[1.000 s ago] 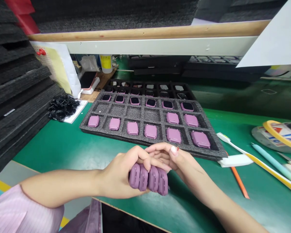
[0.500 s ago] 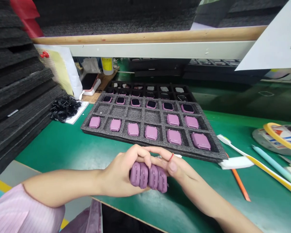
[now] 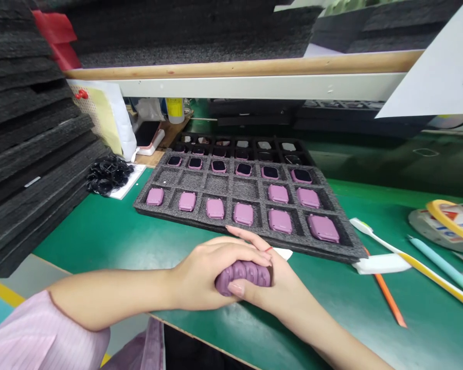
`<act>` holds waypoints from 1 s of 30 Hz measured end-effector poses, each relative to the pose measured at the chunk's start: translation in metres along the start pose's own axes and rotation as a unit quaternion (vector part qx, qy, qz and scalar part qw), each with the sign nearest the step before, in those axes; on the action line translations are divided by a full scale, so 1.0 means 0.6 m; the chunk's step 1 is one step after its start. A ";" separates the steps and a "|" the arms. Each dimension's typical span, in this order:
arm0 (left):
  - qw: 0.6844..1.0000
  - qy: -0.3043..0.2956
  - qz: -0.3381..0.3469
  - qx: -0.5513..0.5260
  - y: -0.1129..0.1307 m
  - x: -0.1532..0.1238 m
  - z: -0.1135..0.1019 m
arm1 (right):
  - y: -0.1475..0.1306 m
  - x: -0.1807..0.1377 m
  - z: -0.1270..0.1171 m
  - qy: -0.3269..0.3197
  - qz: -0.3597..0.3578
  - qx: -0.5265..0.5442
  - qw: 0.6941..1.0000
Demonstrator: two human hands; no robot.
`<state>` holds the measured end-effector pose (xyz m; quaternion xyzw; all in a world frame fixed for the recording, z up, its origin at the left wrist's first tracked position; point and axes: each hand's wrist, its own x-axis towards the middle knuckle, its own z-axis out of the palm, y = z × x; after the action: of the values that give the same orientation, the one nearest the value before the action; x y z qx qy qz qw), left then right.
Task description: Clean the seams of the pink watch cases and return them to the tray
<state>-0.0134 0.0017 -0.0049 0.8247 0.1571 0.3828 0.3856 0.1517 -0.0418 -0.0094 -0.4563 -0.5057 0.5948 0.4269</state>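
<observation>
Several purple smartwatch cases (image 3: pixel 250 271) stand side by side in a row between my two hands, above the front part of the bench. My left hand (image 3: pixel 200 272) is wrapped round the row from the left, its fingers over the top. From the right, my right hand (image 3: pixel 280 285) closes on the same row, with its thumb across the front and a red band on one finger. Just beyond the hands lies a grey foam tray (image 3: pixel 216 182). Its front row holds purple watch cases (image 3: pixel 243 213), and its back row holds watches with dark screens (image 3: pixel 243 168) up.
A toothbrush (image 3: pixel 401 254), an orange stick (image 3: pixel 389 298), a light blue pen (image 3: pixel 440 264) and a tape roll (image 3: pixel 443 226) lie at the right. Stacked black foam trays (image 3: pixel 31 139) rise at the left, near black bands (image 3: pixel 108 174). A shelf edge (image 3: pixel 235 86) crosses above.
The right thumb has moved left across the front of the watch cases, and the left fingers have come over their top. The row is now pressed together, its gap closed.
</observation>
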 end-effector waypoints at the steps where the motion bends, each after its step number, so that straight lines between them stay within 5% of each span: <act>1: 1.000 -0.002 0.010 0.018 -0.001 0.000 0.001 | 0.006 0.000 0.002 0.016 -0.003 -0.006 1.000; 7: 0.997 -0.024 -0.028 0.067 0.000 -0.007 -0.008 | -0.012 -0.008 -0.002 0.035 0.007 -0.053 0.998; 9: 0.996 -0.025 -0.042 0.071 0.001 -0.008 -0.013 | -0.043 -0.024 -0.032 0.018 -0.020 -0.123 0.992; 11: 0.994 -0.031 -0.065 0.077 0.000 -0.007 -0.016 | -0.071 -0.049 -0.077 0.069 -0.046 -0.231 0.969; 12: 0.993 -0.035 -0.078 0.077 -0.001 -0.006 -0.016 | -0.080 -0.062 -0.103 0.139 -0.048 -0.306 0.941; 14: 0.991 -0.052 -0.097 0.071 -0.003 -0.005 -0.012 | -0.085 -0.088 -0.151 0.288 0.016 -0.509 0.811; 16: 0.989 -0.077 -0.110 0.060 -0.006 -0.005 -0.006 | -0.076 -0.106 -0.185 0.311 0.143 -0.655 0.673; 18: 0.986 -0.101 -0.123 0.056 -0.008 -0.006 -0.001 | -0.062 -0.116 -0.205 0.264 0.233 -0.708 0.612; 22: 0.981 -0.116 -0.153 0.041 -0.013 -0.010 0.002 | -0.052 -0.127 -0.227 0.257 0.273 -0.711 0.595; 26: 0.977 -0.117 -0.176 0.027 -0.015 -0.011 0.001 | -0.082 -0.148 -0.262 0.327 0.272 -0.700 0.573; 30: 0.971 -0.121 -0.203 0.033 -0.011 -0.011 0.000 | -0.122 -0.154 -0.316 0.423 0.222 -0.649 0.592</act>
<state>-0.0176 0.0023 -0.0135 0.8281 0.2854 0.1886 0.4441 0.3601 -0.0819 0.0595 -0.9110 -0.4038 -0.0748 0.0384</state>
